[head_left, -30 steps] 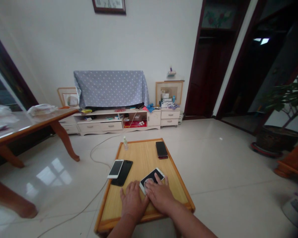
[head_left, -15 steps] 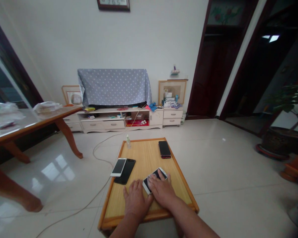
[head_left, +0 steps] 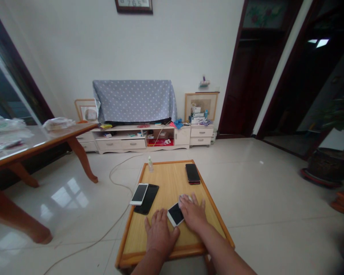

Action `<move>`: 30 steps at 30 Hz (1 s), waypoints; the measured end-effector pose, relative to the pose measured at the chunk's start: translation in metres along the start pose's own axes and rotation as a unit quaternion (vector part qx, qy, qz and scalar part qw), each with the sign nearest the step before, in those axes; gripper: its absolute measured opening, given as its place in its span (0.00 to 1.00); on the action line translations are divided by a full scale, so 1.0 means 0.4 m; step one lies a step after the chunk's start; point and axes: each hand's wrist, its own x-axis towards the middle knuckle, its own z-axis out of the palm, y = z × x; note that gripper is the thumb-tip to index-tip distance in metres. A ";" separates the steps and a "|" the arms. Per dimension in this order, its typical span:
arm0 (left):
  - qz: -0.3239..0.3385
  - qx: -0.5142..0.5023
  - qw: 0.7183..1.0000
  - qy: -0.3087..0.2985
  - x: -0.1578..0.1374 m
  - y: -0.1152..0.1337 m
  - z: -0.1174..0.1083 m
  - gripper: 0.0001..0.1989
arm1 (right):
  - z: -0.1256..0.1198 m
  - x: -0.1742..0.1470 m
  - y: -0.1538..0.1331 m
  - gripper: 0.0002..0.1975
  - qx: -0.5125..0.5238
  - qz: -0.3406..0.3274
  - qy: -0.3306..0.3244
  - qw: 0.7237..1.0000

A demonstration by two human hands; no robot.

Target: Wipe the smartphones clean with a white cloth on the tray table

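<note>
Bag (head_left: 59, 123), clear plastic, on the large table (head_left: 83, 160). Cable (head_left: 111, 229), pale, looping over the floor. Sign (head_left: 134, 4), dark-framed, on the wall, cut by the top edge; digits "765" legible. White phone (head_left: 139, 194), dark screen up, at the left rim of the low table (head_left: 169, 177), partly over a black slab (head_left: 151, 201), phone or case. Bottle (head_left: 150, 167), small, clear, pale-green top, upright at the far left corner; label too small to read. Left hand (head_left: 161, 235), palm down on the low table, fingers close together, thumb spread toward the near edge of the middle phone (head_left: 175, 214). Middle phone, white-rimmed, lying aslant between the hands, screen up. Wad (head_left: 181, 202), whitish, beneath the right hand (head_left: 193, 214). Right hand, fingers fanned over the phone's far end; whether it pinches the wad cannot be told. Dark phones (head_left: 192, 173), stacked, far right corner. Boxes (head_left: 197, 117), on the cabinet; print unreadable.
</note>
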 end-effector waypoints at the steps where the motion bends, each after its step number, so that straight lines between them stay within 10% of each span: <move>1: -0.001 0.001 1.000 -0.001 0.000 0.001 -0.001 0.35 | -0.005 0.009 0.012 0.28 -0.004 0.028 0.006 1.000; 10: -0.005 0.017 1.000 -0.009 -0.001 0.003 -0.002 0.33 | 0.005 -0.048 -0.041 0.27 0.021 -0.119 -0.024 0.992; 16: -0.011 0.031 0.999 -0.007 -0.006 0.008 -0.009 0.35 | -0.010 -0.012 0.004 0.28 -0.015 0.047 0.003 0.999; 23: -0.011 0.021 0.999 -0.023 -0.006 0.013 -0.022 0.30 | 0.024 -0.062 -0.048 0.26 0.048 -0.127 -0.031 0.990; 30: -0.025 0.033 0.999 -0.021 -0.012 0.045 -0.048 0.35 | -0.015 -0.025 -0.007 0.28 -0.002 0.052 -0.003 0.999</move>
